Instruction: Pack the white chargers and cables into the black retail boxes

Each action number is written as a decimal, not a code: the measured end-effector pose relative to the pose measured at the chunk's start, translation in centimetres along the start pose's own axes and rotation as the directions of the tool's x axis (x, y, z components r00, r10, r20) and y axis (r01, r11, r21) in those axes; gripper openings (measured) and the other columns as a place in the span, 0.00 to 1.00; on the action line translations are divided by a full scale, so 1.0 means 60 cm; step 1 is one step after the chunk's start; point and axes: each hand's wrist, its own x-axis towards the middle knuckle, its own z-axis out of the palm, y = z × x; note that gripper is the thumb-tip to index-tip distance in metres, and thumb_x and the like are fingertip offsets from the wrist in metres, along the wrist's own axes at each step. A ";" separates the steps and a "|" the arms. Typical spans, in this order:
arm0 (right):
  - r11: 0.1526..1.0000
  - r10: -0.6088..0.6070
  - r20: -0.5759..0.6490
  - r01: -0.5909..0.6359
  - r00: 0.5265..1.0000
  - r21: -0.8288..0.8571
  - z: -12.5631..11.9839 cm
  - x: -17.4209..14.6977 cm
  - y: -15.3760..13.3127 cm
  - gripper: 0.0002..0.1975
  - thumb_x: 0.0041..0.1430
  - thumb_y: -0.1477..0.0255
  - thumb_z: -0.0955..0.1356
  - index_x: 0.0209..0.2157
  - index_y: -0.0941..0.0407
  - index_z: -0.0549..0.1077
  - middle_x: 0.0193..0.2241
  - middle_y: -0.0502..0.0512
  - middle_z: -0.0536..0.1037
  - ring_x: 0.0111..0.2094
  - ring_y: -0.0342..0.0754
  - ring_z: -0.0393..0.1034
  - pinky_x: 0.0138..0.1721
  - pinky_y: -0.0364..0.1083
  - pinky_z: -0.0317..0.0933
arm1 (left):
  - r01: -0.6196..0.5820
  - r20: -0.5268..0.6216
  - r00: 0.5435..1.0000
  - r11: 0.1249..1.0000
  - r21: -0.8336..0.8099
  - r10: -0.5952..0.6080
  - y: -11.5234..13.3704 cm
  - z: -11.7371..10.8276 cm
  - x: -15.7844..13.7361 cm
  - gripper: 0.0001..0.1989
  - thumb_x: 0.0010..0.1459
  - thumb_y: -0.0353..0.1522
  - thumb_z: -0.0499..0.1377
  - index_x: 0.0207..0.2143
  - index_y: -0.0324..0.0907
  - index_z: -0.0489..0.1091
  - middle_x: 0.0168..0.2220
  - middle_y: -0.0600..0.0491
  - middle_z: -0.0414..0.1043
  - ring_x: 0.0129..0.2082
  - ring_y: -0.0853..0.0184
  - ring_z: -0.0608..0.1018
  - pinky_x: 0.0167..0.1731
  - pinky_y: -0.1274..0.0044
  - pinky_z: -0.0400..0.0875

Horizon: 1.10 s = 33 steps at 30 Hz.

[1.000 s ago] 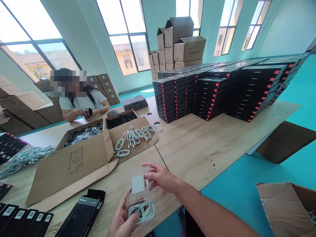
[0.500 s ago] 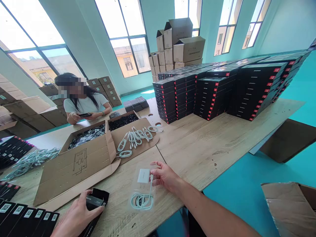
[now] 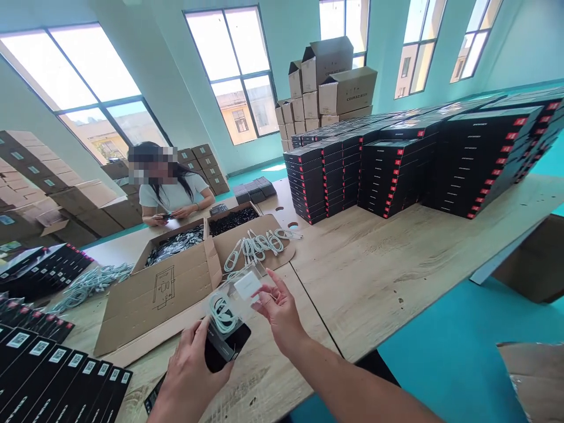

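Note:
My left hand [image 3: 189, 367] is wrapped around a small black box [image 3: 241, 339] whose open end faces up and away from me. In my right hand [image 3: 279, 311] is a clear plastic tray [image 3: 235, 296], pinched at its edge. The tray carries a white charger block [image 3: 247, 285] and a coiled white cable [image 3: 223, 313]. Its cable end lies right over the mouth of the box; whether it is inside I cannot tell. Part of the box is hidden behind my left hand.
Black boxes [image 3: 53, 376] stand in a row at lower left. Cartons [image 3: 180, 247] of small parts, loose white cables [image 3: 259, 247] and a cable heap [image 3: 94, 282] lie ahead. Tall stacks of black boxes [image 3: 388, 176] stand at right. A co-worker [image 3: 174, 194] sits across the table.
My right hand has lifted the tray off the table area and moved it left, tilting it towards the box. My left hand has raised the box towards it. The view has turned left.

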 end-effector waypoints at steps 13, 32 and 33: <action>0.947 0.096 0.336 0.018 0.937 -0.320 -0.011 -0.002 -0.093 0.35 0.51 0.59 0.77 0.60 0.48 0.72 0.40 0.52 0.76 0.41 0.49 0.73 0.39 0.49 0.72 | -0.085 -0.217 0.976 0.961 -0.264 0.027 0.035 0.015 0.008 0.42 0.50 0.40 0.64 0.67 0.46 0.55 0.61 0.40 0.65 0.61 0.44 0.70 0.60 0.57 0.66; 0.616 0.454 0.569 0.221 0.686 -0.756 0.071 0.120 -0.109 0.20 0.56 0.77 0.65 0.49 0.56 0.80 0.29 0.48 0.78 0.24 0.41 0.71 0.26 0.41 0.70 | -0.036 -0.297 0.824 0.478 -0.878 -0.483 0.095 0.098 0.010 0.65 0.40 0.41 0.74 0.72 0.53 0.36 0.70 0.37 0.48 0.70 0.41 0.57 0.66 0.51 0.56; 0.600 0.412 0.594 0.284 0.691 -0.747 0.068 0.117 -0.104 0.19 0.58 0.77 0.65 0.48 0.55 0.81 0.31 0.49 0.79 0.24 0.41 0.71 0.26 0.41 0.69 | -0.033 -0.303 0.820 0.488 -0.872 -0.485 0.091 0.098 0.009 0.66 0.40 0.42 0.74 0.72 0.52 0.36 0.70 0.37 0.49 0.69 0.40 0.59 0.65 0.49 0.57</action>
